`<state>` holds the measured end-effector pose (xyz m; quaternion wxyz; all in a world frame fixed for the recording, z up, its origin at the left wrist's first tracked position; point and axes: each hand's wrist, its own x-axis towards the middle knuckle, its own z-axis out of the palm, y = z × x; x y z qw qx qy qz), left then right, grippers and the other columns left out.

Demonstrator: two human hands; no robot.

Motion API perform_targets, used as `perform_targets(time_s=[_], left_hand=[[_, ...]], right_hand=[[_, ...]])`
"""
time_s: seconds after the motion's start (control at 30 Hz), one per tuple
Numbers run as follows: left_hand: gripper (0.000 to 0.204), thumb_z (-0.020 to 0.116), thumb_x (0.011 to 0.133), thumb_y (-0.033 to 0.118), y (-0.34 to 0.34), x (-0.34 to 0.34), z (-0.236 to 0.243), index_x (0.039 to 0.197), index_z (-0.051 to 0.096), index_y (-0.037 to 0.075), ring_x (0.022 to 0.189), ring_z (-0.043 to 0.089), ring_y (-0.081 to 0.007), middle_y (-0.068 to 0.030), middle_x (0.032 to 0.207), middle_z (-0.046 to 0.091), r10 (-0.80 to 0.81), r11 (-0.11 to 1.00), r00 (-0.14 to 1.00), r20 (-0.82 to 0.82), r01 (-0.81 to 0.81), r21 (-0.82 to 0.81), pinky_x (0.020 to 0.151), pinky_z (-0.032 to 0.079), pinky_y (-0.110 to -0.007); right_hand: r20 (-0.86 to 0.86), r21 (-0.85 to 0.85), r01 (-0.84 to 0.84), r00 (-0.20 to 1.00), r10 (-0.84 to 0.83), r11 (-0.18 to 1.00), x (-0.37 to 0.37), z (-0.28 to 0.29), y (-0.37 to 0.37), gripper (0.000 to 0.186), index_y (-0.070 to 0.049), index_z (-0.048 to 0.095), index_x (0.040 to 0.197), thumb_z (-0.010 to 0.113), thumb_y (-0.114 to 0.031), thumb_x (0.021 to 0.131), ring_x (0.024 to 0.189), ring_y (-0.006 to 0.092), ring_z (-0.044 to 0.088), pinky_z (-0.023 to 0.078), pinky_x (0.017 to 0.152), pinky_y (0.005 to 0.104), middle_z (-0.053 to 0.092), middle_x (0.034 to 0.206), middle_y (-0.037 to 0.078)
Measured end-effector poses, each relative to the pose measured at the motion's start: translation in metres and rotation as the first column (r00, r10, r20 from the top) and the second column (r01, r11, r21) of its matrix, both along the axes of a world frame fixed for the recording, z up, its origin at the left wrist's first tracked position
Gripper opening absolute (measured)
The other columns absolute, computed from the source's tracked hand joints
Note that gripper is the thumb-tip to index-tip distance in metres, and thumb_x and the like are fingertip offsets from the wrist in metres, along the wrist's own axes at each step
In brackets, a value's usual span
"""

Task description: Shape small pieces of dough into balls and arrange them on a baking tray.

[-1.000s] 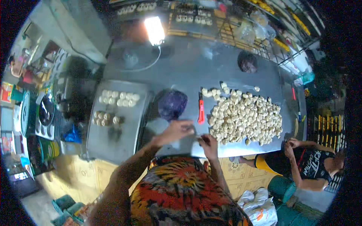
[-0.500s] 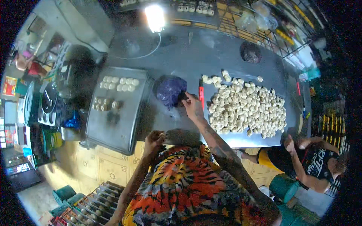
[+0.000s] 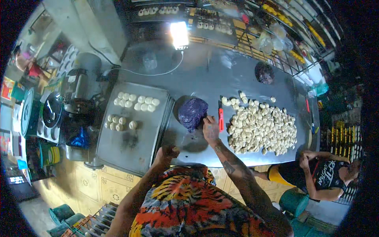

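A sticky purple mass of paste (image 3: 192,113) lies on the dark table in front of me. My right hand (image 3: 211,128) is at its right edge, the fingers curled together against the paste. Nearer my body, my left hand (image 3: 167,155) is closed around a small pale piece of dough, mostly hidden by the fingers. To the left, a metal baking tray (image 3: 136,148) on a stack bears rows of round white dough balls (image 3: 145,103). Right of the paste lies a red-handled tool (image 3: 221,119), beside a large heap of cut dough pieces (image 3: 262,128).
A lit lamp (image 3: 179,34) with a white cord stands at the table's back. A dark round lump (image 3: 264,73) sits at the far right. Another person (image 3: 321,173) works at the right end. Machinery (image 3: 81,94) stands left, and racks of trays line the back.
My view has shifted, so the table sits lower and further right. My right hand has come down onto the paste's edge, fingers drawn together. My left hand stays closed near my body.
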<state>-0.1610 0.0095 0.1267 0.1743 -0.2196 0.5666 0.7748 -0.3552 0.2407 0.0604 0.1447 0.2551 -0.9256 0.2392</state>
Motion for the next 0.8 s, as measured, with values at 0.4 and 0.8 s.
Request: perform_targets(time_s=[0.4,0.8], left_hand=[[0.025,0.072,0.089,0.015,0.08,-0.014,-0.008,0.099,0.067,-0.007,0.074,0.064,-0.0167,-0.0091,0.085,0.068,0.294,0.956,0.944,-0.148,-0.286,0.071,0.071,0.054,-0.027],[0.03,0.073,0.091,0.02,0.129,-0.059,0.004,0.101,0.069,-0.007,0.077,0.066,-0.0152,-0.0108,0.091,0.07,0.396,0.898,0.918,0.017,-0.391,0.202,0.07,0.054,-0.024]], right_hand=[[-0.066,0.187,-0.247,0.963,0.263,0.951,-0.031,0.009,0.02,0.016,-0.004,0.066,0.094,0.064,-0.006,0.079,0.085,0.0264,0.06,0.05,0.073,0.0385,0.062,0.099,0.007],[0.536,-0.33,-0.128,0.79,0.297,0.935,0.046,0.073,0.047,0.018,-0.002,0.075,0.102,0.071,-0.013,0.089,0.07,0.017,0.059,0.049,0.066,0.0306,0.069,0.085,0.005]])
